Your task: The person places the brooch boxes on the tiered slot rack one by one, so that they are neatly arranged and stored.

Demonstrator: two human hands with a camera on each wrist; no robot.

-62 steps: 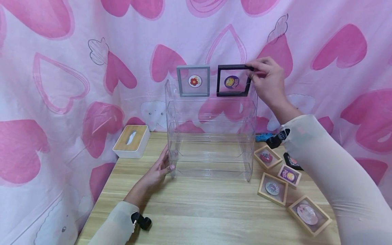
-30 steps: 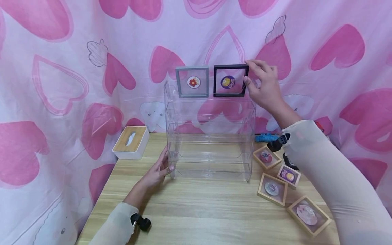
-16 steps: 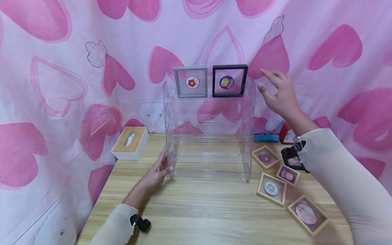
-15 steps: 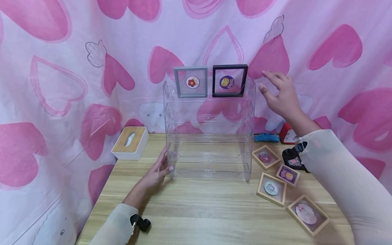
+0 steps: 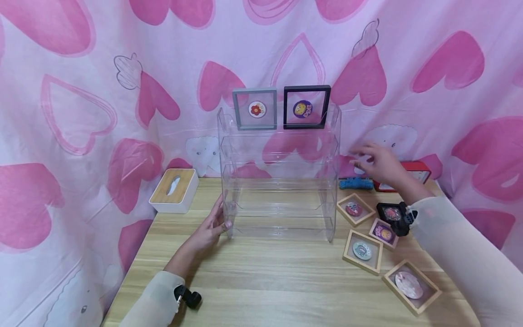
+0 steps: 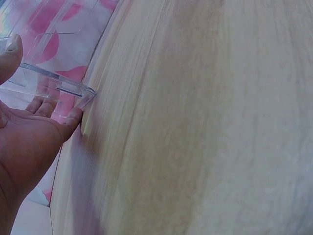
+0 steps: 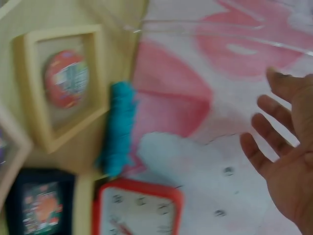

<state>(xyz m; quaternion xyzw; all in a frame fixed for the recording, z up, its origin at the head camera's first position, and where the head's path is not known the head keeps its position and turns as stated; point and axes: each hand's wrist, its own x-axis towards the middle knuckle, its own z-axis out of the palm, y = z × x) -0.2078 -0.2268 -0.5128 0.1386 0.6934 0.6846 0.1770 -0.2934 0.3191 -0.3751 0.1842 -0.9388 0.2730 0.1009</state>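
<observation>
A clear tiered acrylic display rack [image 5: 279,183] stands upright mid-table. On its top tier sit a grey frame [image 5: 237,109] with a flower badge and a black frame [image 5: 286,109] with a yellow-faced badge, side by side and apart. My left hand [image 5: 207,232] holds the rack's lower left side, thumb at the front edge, fingers partly hidden behind the panel; the left wrist view shows the rack's corner [image 6: 87,91] between thumb and fingers. My right hand [image 5: 380,164], fingers loosely bent and holding nothing, hovers right of the rack, above the blue object [image 5: 356,183].
On the right lie several wooden frames with badges, including the nearest one [image 5: 411,287], and a small black frame [image 5: 391,213]. A red clock [image 5: 416,171] stands behind them. A tissue box [image 5: 175,190] is at back left; a heart-print curtain [image 5: 155,36] hangs behind.
My right hand has let go of the black frame, which now stands on the top tier, and has moved down and to the right. My left hand has stayed at the rack.
</observation>
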